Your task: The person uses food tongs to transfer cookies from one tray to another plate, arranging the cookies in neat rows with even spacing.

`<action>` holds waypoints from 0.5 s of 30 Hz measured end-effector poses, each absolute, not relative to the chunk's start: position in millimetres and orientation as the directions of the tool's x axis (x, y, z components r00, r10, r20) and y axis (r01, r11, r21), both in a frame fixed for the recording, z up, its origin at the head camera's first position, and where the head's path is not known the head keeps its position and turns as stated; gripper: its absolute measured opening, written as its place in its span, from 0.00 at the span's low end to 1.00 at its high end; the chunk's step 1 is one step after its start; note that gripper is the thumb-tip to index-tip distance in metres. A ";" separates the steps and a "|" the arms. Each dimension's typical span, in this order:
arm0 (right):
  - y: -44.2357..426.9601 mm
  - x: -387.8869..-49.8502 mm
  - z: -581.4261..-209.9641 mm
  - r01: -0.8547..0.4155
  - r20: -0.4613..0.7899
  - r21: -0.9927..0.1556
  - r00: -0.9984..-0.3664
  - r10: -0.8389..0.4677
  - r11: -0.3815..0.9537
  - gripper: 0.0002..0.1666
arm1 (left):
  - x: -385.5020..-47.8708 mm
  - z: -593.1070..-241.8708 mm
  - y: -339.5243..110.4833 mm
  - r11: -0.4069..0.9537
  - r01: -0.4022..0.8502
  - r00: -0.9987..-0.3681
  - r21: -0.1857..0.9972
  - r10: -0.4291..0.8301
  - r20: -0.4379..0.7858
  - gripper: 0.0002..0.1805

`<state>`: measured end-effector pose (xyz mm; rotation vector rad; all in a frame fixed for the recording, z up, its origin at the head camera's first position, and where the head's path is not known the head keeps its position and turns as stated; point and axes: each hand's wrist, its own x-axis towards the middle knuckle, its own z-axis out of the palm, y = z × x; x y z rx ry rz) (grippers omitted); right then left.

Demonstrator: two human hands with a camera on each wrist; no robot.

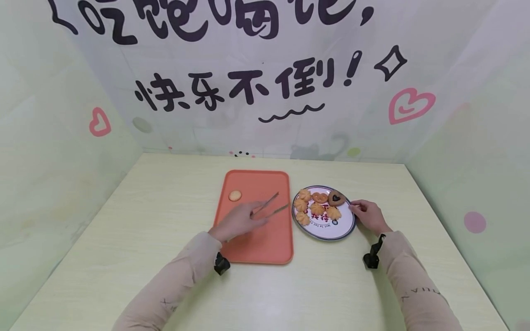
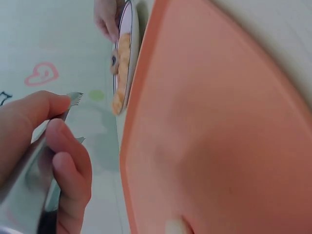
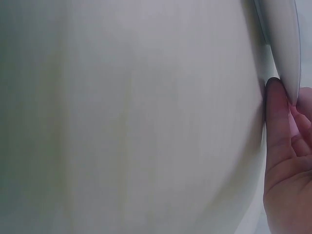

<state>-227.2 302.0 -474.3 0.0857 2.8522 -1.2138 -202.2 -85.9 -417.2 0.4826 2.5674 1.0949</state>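
Note:
My left hand (image 1: 240,221) grips metal tongs (image 1: 266,202), held above an orange tray (image 1: 256,250). The tongs' toothed tips stand apart with nothing between them and point towards the plate. A single round pale cookie (image 1: 234,196) lies on the tray's far left part. Beside the tray is a white plate (image 1: 337,231) with a dark rim. On it lie several swirled cookies (image 1: 317,209), a pretzel-shaped cookie (image 1: 319,197) and a brown heart-shaped cookie (image 1: 336,198). My right hand (image 1: 370,215) pinches the plate's right rim, thumb and fingers around the edge in the right wrist view.
The pale wooden table (image 1: 323,294) carries the tray and the plate side by side. A printed backdrop (image 1: 232,133) rises behind the table, and side panels (image 1: 476,184) stand to the left and right. Black wrist cameras (image 1: 371,260) sit on both sleeves.

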 end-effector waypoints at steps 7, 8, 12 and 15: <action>301.3 -225.9 -471.1 0.068 -0.058 -0.713 -0.998 0.038 0.697 0.23 | -210.4 -417.2 -126.2 0.676 0.182 -0.933 0.714 0.348 -0.091 0.32; 301.0 -225.9 -470.8 0.069 -0.058 -0.711 -0.998 0.039 0.700 0.23 | -211.2 -417.5 -131.4 0.678 0.173 -0.938 0.714 0.334 -0.090 0.32; 300.1 -225.5 -469.9 0.071 -0.059 -0.706 -0.997 0.041 0.704 0.23 | -213.8 -421.2 -150.1 0.697 0.125 -0.953 0.706 0.282 -0.110 0.32; 299.2 -225.5 -469.9 0.079 -0.064 -0.706 -0.997 0.048 0.704 0.23 | -215.6 -425.1 -160.8 0.702 0.071 -0.958 0.709 0.246 -0.148 0.33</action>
